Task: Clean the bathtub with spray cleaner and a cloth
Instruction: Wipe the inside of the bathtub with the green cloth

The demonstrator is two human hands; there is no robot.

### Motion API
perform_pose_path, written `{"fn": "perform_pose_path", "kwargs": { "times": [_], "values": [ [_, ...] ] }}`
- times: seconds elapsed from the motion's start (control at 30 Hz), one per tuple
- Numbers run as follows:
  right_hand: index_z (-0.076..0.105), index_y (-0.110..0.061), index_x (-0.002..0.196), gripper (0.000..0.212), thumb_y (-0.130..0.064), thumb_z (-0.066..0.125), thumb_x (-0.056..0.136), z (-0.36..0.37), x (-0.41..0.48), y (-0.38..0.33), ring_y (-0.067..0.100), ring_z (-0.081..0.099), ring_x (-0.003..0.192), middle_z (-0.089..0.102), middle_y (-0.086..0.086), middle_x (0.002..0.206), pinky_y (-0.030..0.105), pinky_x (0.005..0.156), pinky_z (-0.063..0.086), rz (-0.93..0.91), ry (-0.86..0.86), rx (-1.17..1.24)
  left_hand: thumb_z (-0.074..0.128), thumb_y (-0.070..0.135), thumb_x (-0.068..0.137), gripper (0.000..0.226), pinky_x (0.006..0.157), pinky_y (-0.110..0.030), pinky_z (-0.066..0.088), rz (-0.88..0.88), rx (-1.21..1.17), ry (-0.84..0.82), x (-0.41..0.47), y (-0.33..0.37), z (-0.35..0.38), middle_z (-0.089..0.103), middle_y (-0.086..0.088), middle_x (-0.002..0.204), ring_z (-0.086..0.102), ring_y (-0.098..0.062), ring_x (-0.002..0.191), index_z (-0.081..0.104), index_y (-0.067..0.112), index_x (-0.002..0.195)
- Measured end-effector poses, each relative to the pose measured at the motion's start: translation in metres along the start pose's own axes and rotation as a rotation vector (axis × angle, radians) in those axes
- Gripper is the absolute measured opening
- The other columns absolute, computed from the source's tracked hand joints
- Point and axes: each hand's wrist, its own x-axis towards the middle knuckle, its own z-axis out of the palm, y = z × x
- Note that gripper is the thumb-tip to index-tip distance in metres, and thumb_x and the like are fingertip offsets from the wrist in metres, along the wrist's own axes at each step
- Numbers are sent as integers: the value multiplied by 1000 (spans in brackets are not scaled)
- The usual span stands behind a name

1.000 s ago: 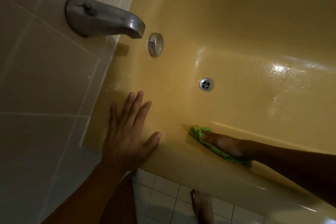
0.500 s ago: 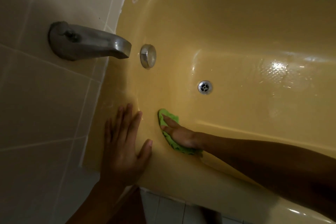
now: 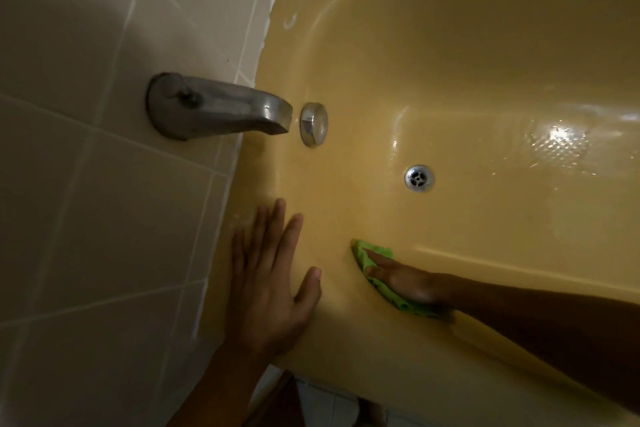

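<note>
The yellow bathtub fills the right of the view, its floor wet and shiny. My left hand lies flat with spread fingers on the tub's near rim by the corner. My right hand presses a green cloth with straight fingers against the inside of the near wall, just below the rim. Most of the cloth is hidden under the hand. No spray bottle is in view.
A metal spout sticks out from the tiled wall on the left. A round overflow cap sits on the tub's end wall and a metal drain in the floor. Tiled bathroom floor shows below the rim.
My right hand swept the cloth left along the near wall toward the corner, then back slightly right. The left hand stays flat on the rim. The view has shifted.
</note>
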Motion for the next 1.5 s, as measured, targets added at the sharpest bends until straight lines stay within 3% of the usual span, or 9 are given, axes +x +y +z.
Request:
{"fn": "perform_pose_path", "kwargs": {
  "times": [0.17, 0.37, 0.53, 0.67, 0.8, 1.0, 1.13, 1.3, 1.5],
  "values": [
    [4, -19, 163, 59, -37, 26, 112, 11, 64, -19, 21, 6, 157, 3, 1, 171, 32, 124, 7, -54, 231, 228, 42, 52, 92, 80, 126, -61, 10, 10, 32, -7, 14, -7, -3, -7, 6, 173, -9, -19, 160, 19, 27, 164],
    [-2, -26, 163, 62, -45, 24, 111, 4, 103, -76, 22, 3, 157, -2, 2, 171, 47, 128, 7, -53, 416, 458, 45, 48, 94, 79, 126, -60, 12, 13, 28, 39, 19, -9, -1, -8, 6, 173, -8, -18, 160, 16, 27, 165],
    [-9, -30, 162, 65, -50, 24, 109, 13, 64, -99, 14, -6, 156, -12, -7, 170, 43, 128, 2, -168, 335, 415, 48, 42, 95, 75, 123, -62, 22, 50, -94, 189, 13, -8, -2, 5, -5, 173, 6, -23, 160, 19, 27, 163],
    [-5, -31, 162, 63, -47, 26, 110, 23, 25, -90, 10, -5, 156, -6, -10, 169, 30, 125, 0, -204, 245, 265, 52, 33, 97, 63, 114, -66, 33, 117, -120, 381, 8, -3, -11, 19, -16, 169, 20, -32, 157, 34, 18, 156],
    [0, -33, 162, 61, -46, 29, 110, 25, 4, -74, 11, 1, 156, 0, -9, 170, 24, 120, 3, -143, 165, 209, 54, 31, 101, 56, 113, -65, 34, 219, 36, 521, 30, 2, -50, 26, -24, 162, 28, -42, 150, 38, 13, 151],
    [5, -34, 163, 61, -50, 30, 109, 25, -3, -67, 18, 13, 156, 8, -4, 170, 24, 119, 12, -52, 190, 238, 47, 43, 103, 52, 119, -61, 23, 299, 325, 349, 104, 1, -132, 42, -11, 160, 33, -33, 151, 50, 21, 149],
    [8, -35, 163, 59, -49, 29, 109, 21, 12, -58, 19, 15, 155, 11, -4, 170, 25, 119, 14, -26, 221, 283, 38, 55, 104, 48, 112, -58, 31, 351, 410, 248, 126, -5, -152, 61, -2, 135, 54, -28, 131, 59, 27, 137],
    [5, -26, 164, 60, -40, 30, 111, 15, 58, -67, 19, 9, 157, 6, -2, 171, 28, 122, 9, -45, 324, 367, 51, 55, 102, 43, 104, -55, 37, 344, 483, 415, 127, -6, -137, 67, -4, 118, 61, -32, 114, 68, 22, 123],
    [1, -26, 163, 62, -43, 29, 110, 1, 103, -98, 22, 0, 158, -2, 2, 172, 44, 128, 5, -71, 473, 550, 47, 55, 104, 46, 105, -58, 33, 349, 470, 477, 125, -6, -129, 65, -6, 120, 57, -35, 117, 68, 19, 122]
  ]
}}
